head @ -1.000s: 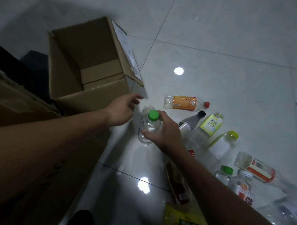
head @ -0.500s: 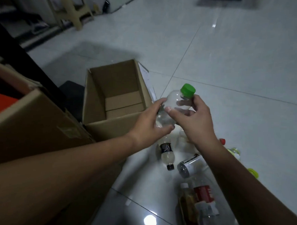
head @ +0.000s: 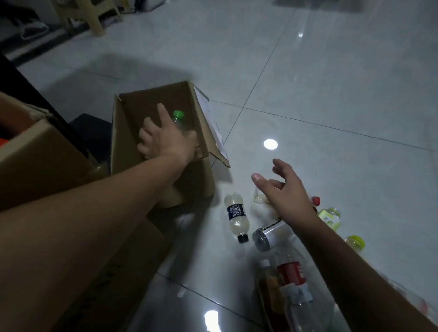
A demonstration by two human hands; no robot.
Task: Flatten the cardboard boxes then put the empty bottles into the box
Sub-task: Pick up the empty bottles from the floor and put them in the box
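An open cardboard box (head: 199, 180) stands on the tiled floor at centre left. My left hand (head: 164, 141) reaches down inside it, its thumb and palm around a clear bottle with a green cap (head: 178, 114); the fingers are spread and the bottle's body is hidden behind the hand. My right hand (head: 284, 191) hovers open and empty above a scatter of empty bottles on the floor. Nearest it are a dark-labelled bottle (head: 236, 215), a silver-labelled bottle (head: 270, 234) and a green-labelled bottle (head: 330, 217).
A second cardboard box (head: 37, 153) stands at the left, with flat cardboard (head: 123, 262) beneath my left forearm. More bottles, one red-labelled (head: 292, 272), lie at the bottom right. Plastic stool legs (head: 94, 12) stand at the far left.
The green-capped bottle passed from both hands to my left hand alone, which carried it left into the box. My right hand let go and dropped back over the floor bottles.
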